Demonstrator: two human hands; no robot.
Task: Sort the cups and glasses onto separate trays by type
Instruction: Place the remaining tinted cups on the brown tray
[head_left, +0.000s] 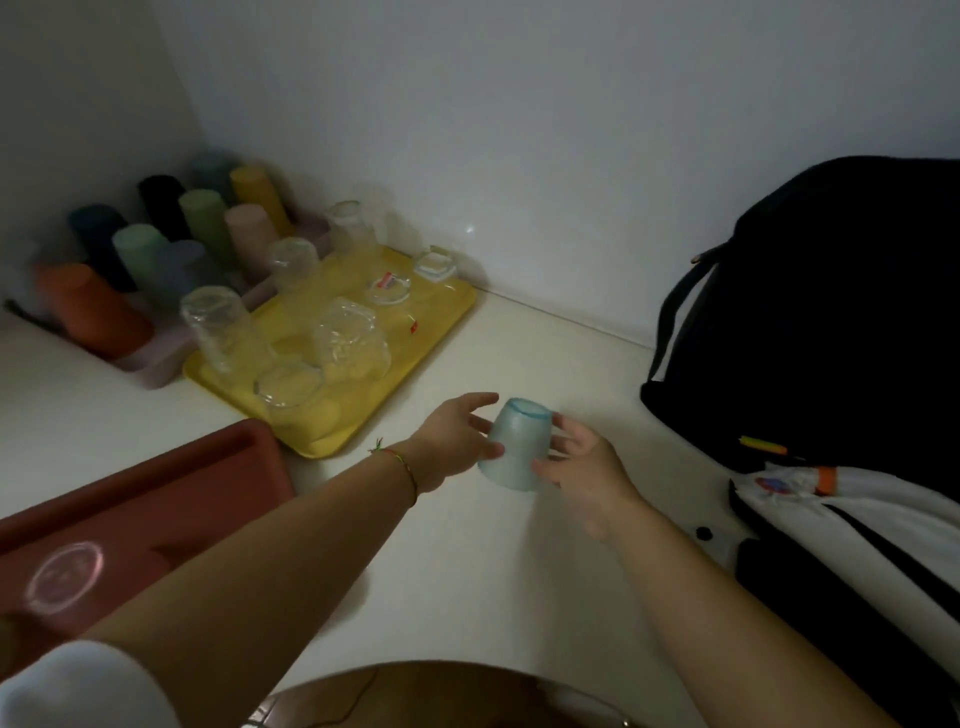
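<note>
A pale blue frosted glass (517, 449) is upside down, tilted a little, just above the white counter (467, 571). My left hand (457, 441) and my right hand (582, 467) both hold its sides. Behind it, a yellow tray (447, 306) carries several clear glasses (223, 327), all upside down. Further left, a pale pink tray (156, 366) holds several coloured plastic cups (93, 306) upside down. A red-brown tray (156, 499) lies at the near left with one clear glass (65, 577) on it.
A black backpack (810, 312) stands against the wall at the right. A white and black cloth bag (857, 525) lies in front of it. White walls close the corner behind the trays. A round brown edge (415, 686) shows at the bottom.
</note>
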